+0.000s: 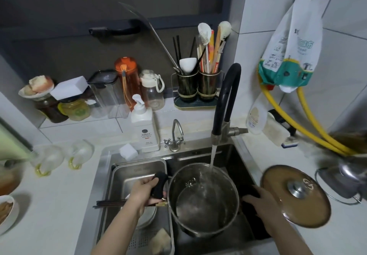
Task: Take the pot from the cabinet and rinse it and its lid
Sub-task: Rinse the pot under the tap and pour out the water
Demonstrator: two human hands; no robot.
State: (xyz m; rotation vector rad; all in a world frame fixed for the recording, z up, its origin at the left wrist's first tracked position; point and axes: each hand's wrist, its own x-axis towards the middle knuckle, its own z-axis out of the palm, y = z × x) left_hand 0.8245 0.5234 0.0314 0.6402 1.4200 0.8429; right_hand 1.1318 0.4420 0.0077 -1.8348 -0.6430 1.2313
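Pot standing in the sink beneath the running tap, water streaming into it; left hand grasping its black left handle, right hand curled around the opposite handle; lid lying on the bench just right of the sink

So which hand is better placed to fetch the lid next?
Probably the right hand: the lid lies on the counter just beside it, while the left hand grips the far handle of the pot.
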